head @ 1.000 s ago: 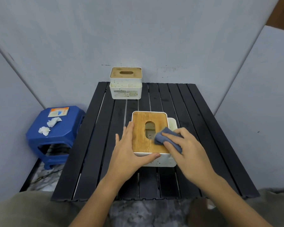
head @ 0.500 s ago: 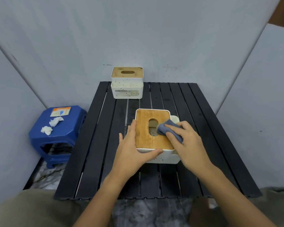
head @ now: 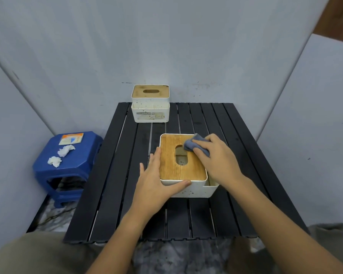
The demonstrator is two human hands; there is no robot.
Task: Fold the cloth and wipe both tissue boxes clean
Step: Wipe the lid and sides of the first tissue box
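A white tissue box (head: 188,189) with a wooden lid and an oval slot sits in the middle of the black slatted table (head: 115,175). My left hand (head: 156,182) lies flat against the box's left side, with the thumb along its front rim. My right hand (head: 218,157) grips a folded grey-blue cloth (head: 194,146) and presses it on the lid's far right part, beside the slot. A second white tissue box (head: 150,103), speckled with dirt, stands at the table's far edge against the wall.
A blue plastic stool (head: 67,167) stands left of the table, carrying a small packet (head: 71,138) and two crumpled tissues (head: 60,155). Grey walls close in behind and on both sides. My knees show at the bottom of the view.
My right hand has slid the cloth away from me, from the lid's near right area to its far right corner. My left hand has kept its hold on the box.
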